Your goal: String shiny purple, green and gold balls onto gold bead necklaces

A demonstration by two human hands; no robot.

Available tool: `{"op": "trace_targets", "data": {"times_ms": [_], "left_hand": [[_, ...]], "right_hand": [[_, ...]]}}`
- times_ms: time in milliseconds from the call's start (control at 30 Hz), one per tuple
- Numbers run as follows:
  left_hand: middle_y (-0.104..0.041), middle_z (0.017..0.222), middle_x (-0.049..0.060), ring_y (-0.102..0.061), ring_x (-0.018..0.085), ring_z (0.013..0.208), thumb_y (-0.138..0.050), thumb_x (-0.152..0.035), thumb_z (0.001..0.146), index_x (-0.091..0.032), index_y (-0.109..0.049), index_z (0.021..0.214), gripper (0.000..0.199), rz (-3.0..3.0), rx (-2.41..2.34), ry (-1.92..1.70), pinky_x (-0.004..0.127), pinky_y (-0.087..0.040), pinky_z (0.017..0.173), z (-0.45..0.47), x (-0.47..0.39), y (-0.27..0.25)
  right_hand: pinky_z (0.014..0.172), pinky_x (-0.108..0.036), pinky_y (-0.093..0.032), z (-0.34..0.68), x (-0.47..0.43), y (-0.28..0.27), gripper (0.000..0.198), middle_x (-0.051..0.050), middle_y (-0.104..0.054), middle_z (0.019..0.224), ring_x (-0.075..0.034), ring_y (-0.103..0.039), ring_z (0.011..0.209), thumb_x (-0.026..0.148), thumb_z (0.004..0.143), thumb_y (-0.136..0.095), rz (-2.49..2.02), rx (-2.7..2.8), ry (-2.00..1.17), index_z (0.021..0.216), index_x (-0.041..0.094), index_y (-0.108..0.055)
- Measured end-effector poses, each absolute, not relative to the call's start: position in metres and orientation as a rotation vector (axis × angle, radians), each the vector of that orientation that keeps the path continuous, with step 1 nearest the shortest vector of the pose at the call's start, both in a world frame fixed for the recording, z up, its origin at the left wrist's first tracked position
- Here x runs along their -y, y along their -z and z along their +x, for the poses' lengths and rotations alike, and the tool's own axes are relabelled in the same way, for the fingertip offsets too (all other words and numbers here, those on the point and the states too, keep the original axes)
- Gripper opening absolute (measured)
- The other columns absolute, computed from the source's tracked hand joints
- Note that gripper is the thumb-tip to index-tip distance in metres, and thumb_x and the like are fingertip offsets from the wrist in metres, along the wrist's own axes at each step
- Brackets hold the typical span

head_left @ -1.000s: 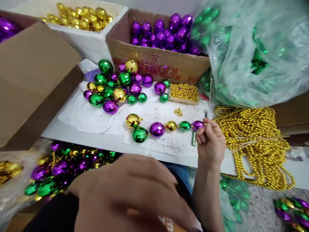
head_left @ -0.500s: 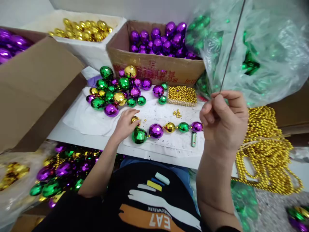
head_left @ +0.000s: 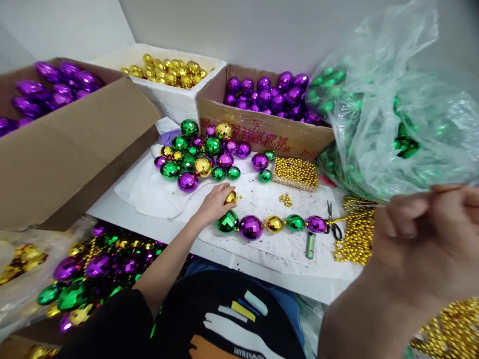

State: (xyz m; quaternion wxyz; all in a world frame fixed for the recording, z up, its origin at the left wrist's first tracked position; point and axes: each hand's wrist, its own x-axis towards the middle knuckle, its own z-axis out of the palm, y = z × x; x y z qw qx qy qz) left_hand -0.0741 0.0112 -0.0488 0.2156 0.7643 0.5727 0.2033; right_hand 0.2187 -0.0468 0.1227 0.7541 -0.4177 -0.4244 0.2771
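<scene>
My left hand (head_left: pixel 214 205) rests on the white cloth, its fingers closed round a gold faceted ball (head_left: pixel 231 198). Just below it begins a strung row: a green ball (head_left: pixel 227 222), a purple ball (head_left: pixel 251 227), a smaller gold ball (head_left: pixel 274 224), a green one (head_left: pixel 295 223) and a purple one (head_left: pixel 316 224), with small gold beads between. At the far right my right hand (head_left: pixel 430 234) is raised close to the camera, blurred, fingers pinched together. The thin dark needle seen in it earlier cannot be made out now. Black-handled scissors (head_left: pixel 336 230) lie by the row's right end.
Loose balls (head_left: pixel 187 162) are heaped at the back left. A tray of gold beads (head_left: pixel 295 172), a small bead pile (head_left: pixel 286 200) and a green lighter (head_left: pixel 310 246) are on the cloth. Behind stand a purple-ball carton (head_left: pixel 262 124), a white foam box (head_left: pixel 175 102) and a plastic bag (head_left: pixel 419 144).
My right hand has moved right and nearer the camera, uncovering the scissors. The needle is no longer visible. My left hand stays at the gold ball while the view has shifted.
</scene>
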Motion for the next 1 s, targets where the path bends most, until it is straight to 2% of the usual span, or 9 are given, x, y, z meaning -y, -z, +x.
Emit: {"op": "trace_targets", "data": {"times_ms": [67, 133, 200, 333, 533, 667, 733, 1000], "left_hand": [[-0.055, 0.141, 0.013, -0.050, 0.029, 0.133, -0.066, -0.032, 0.087, -0.018, -0.059, 0.132, 0.048, 2.093, -1.557, -0.622, 0.048, -0.040, 0.113, -0.078, -0.014, 0.045], [-0.057, 0.139, 0.014, -0.052, 0.028, 0.131, -0.063, -0.035, 0.089, -0.017, -0.061, 0.129, 0.045, 2.058, -1.518, -0.693, 0.048, -0.040, 0.113, -0.085, -0.015, 0.040], [-0.061, 0.135, 0.013, -0.055, 0.027, 0.127, -0.061, -0.037, 0.090, -0.017, -0.063, 0.126, 0.041, 1.993, -1.499, -0.773, 0.047, -0.044, 0.109, -0.091, -0.015, 0.033], [-0.069, 0.120, 0.012, -0.065, 0.022, 0.108, -0.063, -0.041, 0.088, -0.017, -0.067, 0.116, 0.037, 1.679, -1.442, -0.974, 0.041, -0.053, 0.095, -0.082, -0.004, 0.017], [-0.072, 0.088, 0.007, -0.068, 0.016, 0.079, -0.069, -0.048, 0.084, -0.015, -0.068, 0.114, 0.045, 1.099, -0.952, -1.138, 0.029, -0.054, 0.077, -0.021, 0.023, -0.006], [-0.068, 0.074, 0.005, -0.066, 0.014, 0.069, -0.074, -0.056, 0.078, -0.012, -0.070, 0.087, 0.045, 0.909, -0.899, -1.213, 0.026, -0.052, 0.069, -0.008, 0.030, -0.013], [-0.067, 0.071, 0.005, -0.066, 0.015, 0.068, -0.076, -0.058, 0.075, -0.012, -0.069, 0.080, 0.047, 0.860, -0.902, -1.210, 0.027, -0.052, 0.068, -0.011, 0.033, -0.012], [-0.068, 0.074, 0.003, -0.064, 0.012, 0.066, -0.081, -0.054, 0.071, -0.015, -0.070, 0.076, 0.040, 0.763, -0.841, -1.257, 0.026, -0.052, 0.068, -0.024, 0.029, -0.011]], "right_hand": [[0.037, -0.023, -0.023, 0.211, 0.044, -0.106, 0.006, 0.004, -0.058, 0.055, -0.007, -0.035, 0.040, 0.019, 0.081, -0.072, -0.941, 0.926, -0.681, 0.078, 0.023, -0.069], [0.040, -0.022, -0.026, 0.206, 0.044, -0.085, 0.003, 0.002, -0.064, 0.059, -0.007, -0.040, 0.042, 0.021, 0.081, -0.072, -1.050, 0.953, -0.755, 0.082, 0.022, -0.070], [0.041, -0.022, -0.029, 0.205, 0.044, -0.064, 0.008, 0.001, -0.067, 0.062, -0.007, -0.042, 0.043, 0.026, 0.080, -0.074, -1.171, 0.998, -0.726, 0.085, 0.020, -0.071], [0.046, -0.022, -0.033, 0.200, 0.045, -0.031, 0.014, 0.001, -0.068, 0.068, -0.008, -0.047, 0.050, 0.032, 0.082, -0.075, -1.328, 1.074, -0.667, 0.086, 0.019, -0.072], [0.052, -0.025, -0.038, 0.165, 0.057, -0.013, 0.016, 0.000, -0.068, 0.069, -0.012, -0.054, 0.058, 0.035, 0.086, -0.071, -1.334, 1.288, -0.820, 0.086, 0.020, -0.072], [0.050, -0.026, -0.038, 0.155, 0.065, -0.007, 0.016, 0.000, -0.069, 0.069, -0.013, -0.054, 0.057, 0.036, 0.087, -0.070, -1.315, 1.402, -0.910, 0.084, 0.020, -0.072], [0.049, -0.026, -0.037, 0.155, 0.067, -0.004, 0.016, -0.001, -0.069, 0.070, -0.013, -0.053, 0.056, 0.036, 0.085, -0.072, -1.317, 1.357, -0.931, 0.084, 0.020, -0.073], [0.045, -0.023, -0.036, 0.137, 0.069, -0.009, 0.020, 0.000, -0.067, 0.067, -0.009, -0.046, 0.050, 0.037, 0.080, -0.077, -1.246, 1.125, -1.035, 0.083, 0.018, -0.072]]}}
